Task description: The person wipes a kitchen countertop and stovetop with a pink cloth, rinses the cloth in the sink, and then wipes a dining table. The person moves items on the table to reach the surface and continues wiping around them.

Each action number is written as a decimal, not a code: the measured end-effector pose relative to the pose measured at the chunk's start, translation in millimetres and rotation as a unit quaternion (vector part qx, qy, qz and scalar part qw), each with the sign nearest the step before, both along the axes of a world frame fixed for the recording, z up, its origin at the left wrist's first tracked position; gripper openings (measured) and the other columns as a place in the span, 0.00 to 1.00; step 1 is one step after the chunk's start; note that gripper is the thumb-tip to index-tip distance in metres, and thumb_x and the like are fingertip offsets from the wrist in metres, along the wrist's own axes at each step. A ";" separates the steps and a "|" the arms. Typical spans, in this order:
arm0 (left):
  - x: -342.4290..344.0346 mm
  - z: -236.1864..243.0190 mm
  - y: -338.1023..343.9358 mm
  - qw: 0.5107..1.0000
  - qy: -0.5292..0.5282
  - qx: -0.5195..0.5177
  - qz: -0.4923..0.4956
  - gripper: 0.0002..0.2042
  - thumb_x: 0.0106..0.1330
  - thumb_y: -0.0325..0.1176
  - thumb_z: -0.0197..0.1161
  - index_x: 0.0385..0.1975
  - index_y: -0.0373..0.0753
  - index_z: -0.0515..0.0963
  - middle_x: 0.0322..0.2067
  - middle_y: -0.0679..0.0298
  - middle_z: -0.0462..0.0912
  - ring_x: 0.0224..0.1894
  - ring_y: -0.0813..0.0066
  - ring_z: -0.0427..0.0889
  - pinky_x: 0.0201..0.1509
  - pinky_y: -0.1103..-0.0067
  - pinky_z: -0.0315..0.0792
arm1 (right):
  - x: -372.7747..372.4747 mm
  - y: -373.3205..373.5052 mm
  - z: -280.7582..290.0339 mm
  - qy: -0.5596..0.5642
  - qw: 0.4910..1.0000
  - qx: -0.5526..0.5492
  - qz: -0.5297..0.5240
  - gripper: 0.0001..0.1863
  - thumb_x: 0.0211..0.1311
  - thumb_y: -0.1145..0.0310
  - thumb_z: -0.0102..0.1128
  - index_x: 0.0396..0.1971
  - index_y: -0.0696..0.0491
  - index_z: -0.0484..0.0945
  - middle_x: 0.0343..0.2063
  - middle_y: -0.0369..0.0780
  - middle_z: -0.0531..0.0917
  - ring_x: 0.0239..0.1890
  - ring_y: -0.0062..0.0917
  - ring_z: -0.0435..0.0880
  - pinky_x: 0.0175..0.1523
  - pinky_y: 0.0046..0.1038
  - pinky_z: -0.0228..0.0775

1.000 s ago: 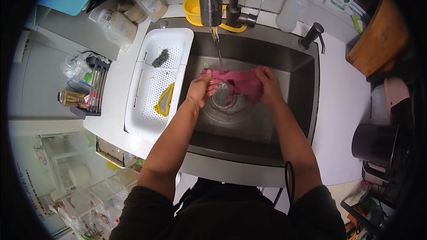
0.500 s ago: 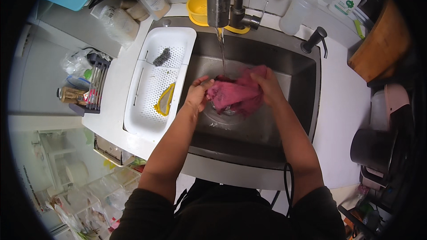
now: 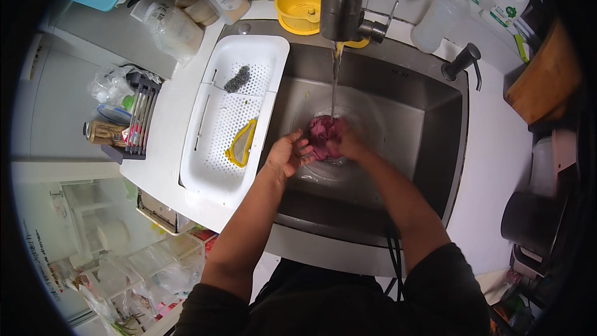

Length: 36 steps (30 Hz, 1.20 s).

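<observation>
A pink cloth (image 3: 323, 135) is bunched into a wad over the middle of the steel sink (image 3: 429, 149). My right hand (image 3: 349, 145) grips the wad from the right. My left hand (image 3: 287, 154) touches it from the left with fingers partly spread. A thin stream of water (image 3: 335, 84) falls from the metal tap (image 3: 343, 0) straight onto the cloth.
A white perforated drain tray (image 3: 214, 143) spans the sink's left side, holding a steel scourer (image 3: 237, 78) and a yellow scrubber (image 3: 242, 143). A yellow bowl (image 3: 298, 5) sits behind the tap, a soap pump (image 3: 461, 62) at back right, bottles along the back.
The cloth was spread wide between both hands; it is now squeezed into a small wad under the stream. Both hands have drawn close together.
</observation>
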State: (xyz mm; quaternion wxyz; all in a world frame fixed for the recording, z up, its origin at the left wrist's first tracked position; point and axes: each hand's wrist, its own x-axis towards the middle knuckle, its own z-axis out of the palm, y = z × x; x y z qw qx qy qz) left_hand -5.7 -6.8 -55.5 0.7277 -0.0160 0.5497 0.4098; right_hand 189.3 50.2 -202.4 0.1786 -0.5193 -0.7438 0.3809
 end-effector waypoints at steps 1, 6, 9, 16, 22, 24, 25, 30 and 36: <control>3.9 -0.5 0.4 1.000 0.004 -0.017 -0.001 0.24 0.60 0.38 0.53 0.55 0.40 0.58 0.45 0.54 0.63 0.46 0.57 0.66 0.50 0.60 0.66 | -1.0 -3.2 -1.2 0.066 0.973 -0.177 0.134 0.33 0.47 0.63 0.62 0.53 0.55 0.59 0.41 0.46 0.76 0.43 0.35 0.76 0.49 0.32 0.66; 21.6 -8.5 7.3 0.995 0.036 -0.054 -0.079 0.29 0.63 0.46 0.46 0.61 0.40 0.51 0.55 0.46 0.58 0.54 0.49 0.62 0.52 0.50 0.60 | -23.5 -7.2 33.6 0.089 0.953 -0.185 -0.224 0.12 0.60 0.68 0.47 0.40 0.58 0.69 0.32 0.44 0.79 0.35 0.34 0.79 0.41 0.30 0.71; 23.2 -28.4 21.7 0.991 -0.036 -0.047 -0.116 0.27 0.63 0.51 0.43 0.57 0.40 0.56 0.54 0.47 0.60 0.55 0.50 0.62 0.52 0.51 0.60 | -46.4 -12.8 79.9 0.294 0.867 -0.366 -0.170 0.10 0.61 0.67 0.46 0.32 0.58 0.73 0.27 0.39 0.79 0.27 0.27 0.78 0.35 0.25 0.71; 23.8 -68.4 35.7 0.992 -0.121 -0.002 -0.038 0.22 0.63 0.52 0.44 0.36 0.38 0.74 0.36 0.56 0.78 0.40 0.61 0.77 0.49 0.66 0.69 | -68.1 -45.3 138.3 0.239 0.957 -0.111 -0.122 0.16 0.56 0.58 0.55 0.19 0.57 0.73 0.17 0.41 0.77 0.21 0.30 0.77 0.32 0.28 0.69; 67.2 -49.0 24.3 0.999 -0.037 0.021 0.002 0.19 0.63 0.48 0.48 0.41 0.38 0.71 0.41 0.55 0.75 0.43 0.63 0.75 0.51 0.62 0.66 | -30.3 5.1 75.8 -0.093 0.974 -0.032 -0.203 0.16 0.55 0.60 0.50 0.21 0.59 0.75 0.25 0.50 0.79 0.31 0.45 0.77 0.37 0.41 0.68; 69.0 -36.2 25.4 0.996 -0.059 0.070 -0.004 0.20 0.62 0.48 0.49 0.44 0.39 0.69 0.43 0.57 0.74 0.47 0.64 0.73 0.53 0.62 0.64 | -23.8 19.7 56.4 -0.115 0.948 -0.031 -0.294 0.16 0.56 0.59 0.48 0.25 0.58 0.76 0.27 0.51 0.79 0.33 0.45 0.77 0.39 0.42 0.67; 58.2 -29.5 28.8 0.999 -0.011 -0.027 -0.013 0.27 0.59 0.50 0.53 0.53 0.38 0.62 0.51 0.54 0.66 0.58 0.58 0.62 0.58 0.57 0.56 | -20.3 21.8 49.5 -0.055 0.951 -0.042 -0.302 0.15 0.56 0.60 0.48 0.28 0.59 0.75 0.28 0.51 0.78 0.34 0.45 0.77 0.40 0.42 0.67; 14.4 -6.2 28.7 0.999 -0.029 -0.020 0.016 0.39 0.55 0.55 0.54 0.61 0.40 0.47 0.55 0.48 0.53 0.60 0.51 0.52 0.57 0.47 0.50 | -17.8 5.6 38.9 -0.022 0.994 -0.094 0.046 0.14 0.54 0.66 0.51 0.37 0.59 0.71 0.35 0.52 0.77 0.38 0.45 0.76 0.43 0.40 0.67; 36.3 -23.5 20.1 0.998 -0.001 -0.054 -0.040 0.34 0.61 0.52 0.48 0.62 0.41 0.46 0.57 0.52 0.52 0.59 0.49 0.53 0.57 0.47 0.51 | -21.7 7.0 33.5 0.099 0.941 -0.138 -0.294 0.11 0.48 0.72 0.57 0.33 0.56 0.71 0.30 0.45 0.78 0.33 0.35 0.79 0.37 0.32 0.70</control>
